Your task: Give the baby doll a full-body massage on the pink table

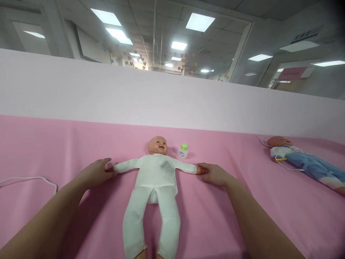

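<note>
A baby doll [156, 174] in a white top and trousers lies on its back on a pink sheet [88, 223], its arms stretched out sideways. The fingers of my left hand [97, 172] are closed around the doll's hand on the left side. On the other side, my right hand [214, 174] pinches the doll's other hand. Both doll arms are drawn out nearly straight. Just right of the doll's head stands a small clear bottle [183, 151] with a green cap. The doll's feet run out of view at the bottom.
A second doll [309, 162] in blue trousers lies at the far right, with a thin white cord about it. Another white cord [40, 177] rests at the left. Behind the sheet runs a low white wall [161, 97], with glass panels above it.
</note>
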The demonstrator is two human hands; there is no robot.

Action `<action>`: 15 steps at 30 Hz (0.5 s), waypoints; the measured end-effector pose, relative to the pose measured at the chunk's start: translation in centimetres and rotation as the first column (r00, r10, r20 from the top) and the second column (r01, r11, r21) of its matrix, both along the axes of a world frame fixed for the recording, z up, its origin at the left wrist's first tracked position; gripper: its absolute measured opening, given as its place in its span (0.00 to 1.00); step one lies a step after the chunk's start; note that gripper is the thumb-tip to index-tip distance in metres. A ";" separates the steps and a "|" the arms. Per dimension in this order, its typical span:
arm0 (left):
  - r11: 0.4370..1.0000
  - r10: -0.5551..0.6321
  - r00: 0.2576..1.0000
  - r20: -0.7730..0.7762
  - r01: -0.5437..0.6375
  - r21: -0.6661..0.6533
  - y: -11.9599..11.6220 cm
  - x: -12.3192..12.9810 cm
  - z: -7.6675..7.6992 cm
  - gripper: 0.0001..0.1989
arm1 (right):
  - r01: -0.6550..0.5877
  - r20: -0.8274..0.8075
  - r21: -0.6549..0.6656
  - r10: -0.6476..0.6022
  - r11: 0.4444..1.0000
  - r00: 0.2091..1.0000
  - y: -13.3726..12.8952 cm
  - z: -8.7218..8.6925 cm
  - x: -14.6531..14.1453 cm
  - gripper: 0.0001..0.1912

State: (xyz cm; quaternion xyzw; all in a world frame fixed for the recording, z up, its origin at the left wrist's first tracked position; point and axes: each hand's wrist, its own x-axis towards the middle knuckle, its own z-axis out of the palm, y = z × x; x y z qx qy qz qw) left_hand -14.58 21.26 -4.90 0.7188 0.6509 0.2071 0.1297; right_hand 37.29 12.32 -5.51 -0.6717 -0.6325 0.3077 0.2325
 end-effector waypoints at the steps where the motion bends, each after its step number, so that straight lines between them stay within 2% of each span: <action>1: 0.999 -0.015 1.000 -0.020 0.014 -0.050 0.1 -0.1 -0.3 0.18 | 0.007 0.010 0.010 -0.007 1.000 1.000 0.2 -0.3 0.1 0.24; 3: 0.995 -0.022 0.999 -0.038 0.018 -0.103 0.2 -0.1 -0.6 0.14 | 0.029 0.081 0.047 -0.032 0.998 0.996 0.7 -0.9 0.1 0.24; 5: 0.997 0.002 1.000 0.011 -0.001 -0.084 0.3 0.0 -0.7 0.14 | 0.058 0.135 0.077 -0.068 0.995 0.988 1.1 -1.3 0.0 0.24; 7: 0.998 0.034 0.996 0.077 -0.029 -0.062 0.4 0.0 -0.7 0.14 | 0.106 0.100 0.082 -0.114 0.991 0.988 1.3 -1.5 0.1 0.28; 11: 0.987 0.156 0.975 0.159 -0.149 -0.052 0.4 0.1 -0.5 0.17 | 0.169 -0.153 -0.001 -0.167 0.986 0.974 1.1 -1.5 0.5 0.32; 15: 0.980 0.196 0.896 0.398 -0.167 -0.106 0.3 0.5 -0.6 0.26 | 0.146 -0.463 -0.035 -0.146 0.989 0.874 1.1 -1.7 0.7 0.27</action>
